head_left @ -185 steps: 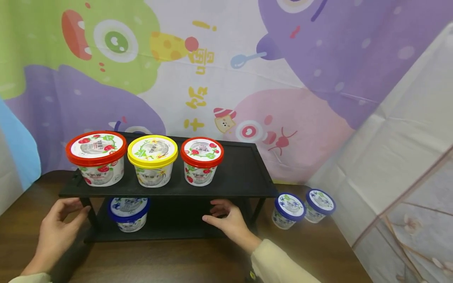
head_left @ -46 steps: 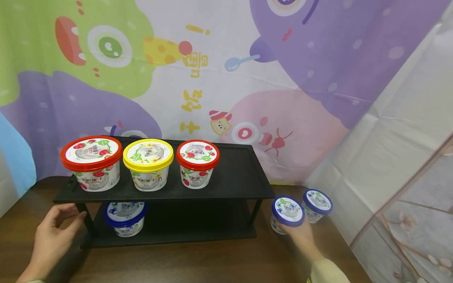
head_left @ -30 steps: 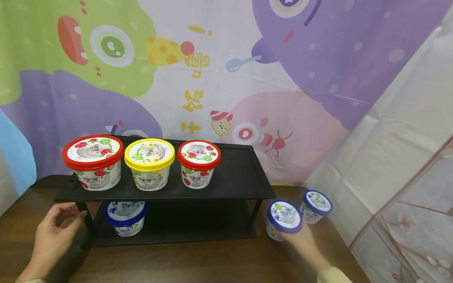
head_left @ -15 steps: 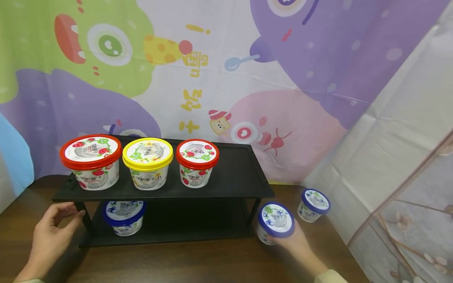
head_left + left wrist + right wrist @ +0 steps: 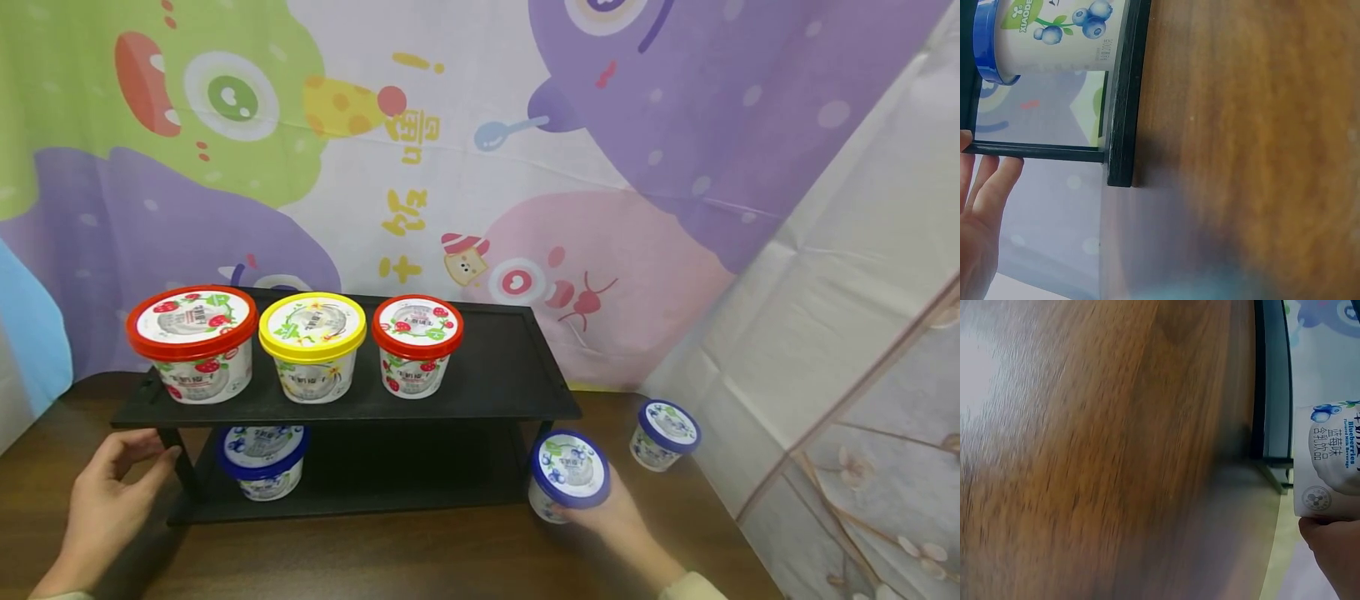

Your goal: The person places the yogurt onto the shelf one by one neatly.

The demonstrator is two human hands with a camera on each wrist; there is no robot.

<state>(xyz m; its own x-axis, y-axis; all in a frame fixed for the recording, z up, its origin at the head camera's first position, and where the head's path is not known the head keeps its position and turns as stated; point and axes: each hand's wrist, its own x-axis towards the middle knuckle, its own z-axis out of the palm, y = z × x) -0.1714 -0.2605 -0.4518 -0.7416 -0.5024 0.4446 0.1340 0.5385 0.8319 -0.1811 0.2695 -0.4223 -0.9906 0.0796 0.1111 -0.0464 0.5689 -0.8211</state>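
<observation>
A black two-tier shelf [image 5: 510, 358] stands on the table. At its left end, my left hand [image 5: 112, 500] holds the upright leg [image 5: 1041, 152] between thumb and fingers. My right hand [image 5: 611, 517] grips a white tub with a blue lid [image 5: 572, 468] and blueberry print, beside the shelf's right leg. In the right wrist view the blueberry tub [image 5: 1335, 459] shows its side label, with the thumb at its base. Another blue-lidded tub [image 5: 266, 467] sits at the left of the lower tier. A third blue-lidded tub [image 5: 666, 433] stands on the table at right.
On the upper tier stand a large red-lidded tub [image 5: 195, 346], a yellow-lidded tub [image 5: 313, 346] and a smaller red-lidded tub [image 5: 416, 346]. A cartoon-printed cloth [image 5: 420, 167] hangs behind; a pale cloth [image 5: 847, 375] bounds the right. The wooden table [image 5: 390, 558] extends in front.
My right hand has moved from the shelf's lower tier to the right, taken hold of a blue-lidded tub, and brought it left to the shelf's right leg. My left hand stays at the left leg.
</observation>
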